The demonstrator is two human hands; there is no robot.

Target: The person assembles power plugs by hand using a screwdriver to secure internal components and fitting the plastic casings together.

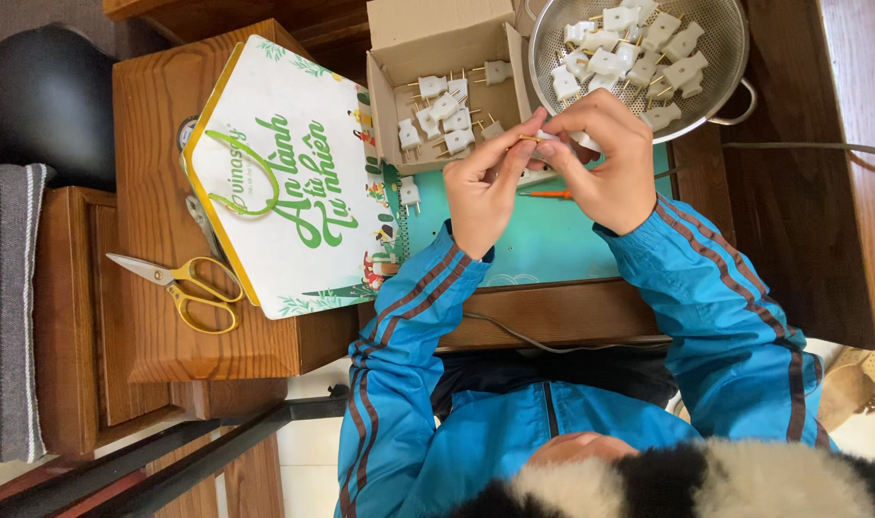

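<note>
My left hand (pixel 483 187) and my right hand (pixel 608 158) meet at the fingertips over a teal mat (pixel 543 245). Together they pinch a small white plug (pixel 545 137) with brass prongs; my fingers hide most of it. Just beyond my left hand stands an open cardboard box (pixel 385 105) holding several white plugs with prongs. Behind my right hand a metal colander (pixel 730 43) is filled with several white plug parts. An orange screwdriver (pixel 545 194) lies on the mat under my hands.
A white and green paper bag (pixel 284 182) lies on a wooden stool to the left, with yellow-handled scissors (pixel 183 283) beside it. One loose white plug (pixel 409 195) sits by the bag. A grey cable (pixel 802 147) runs across the wooden table on the right.
</note>
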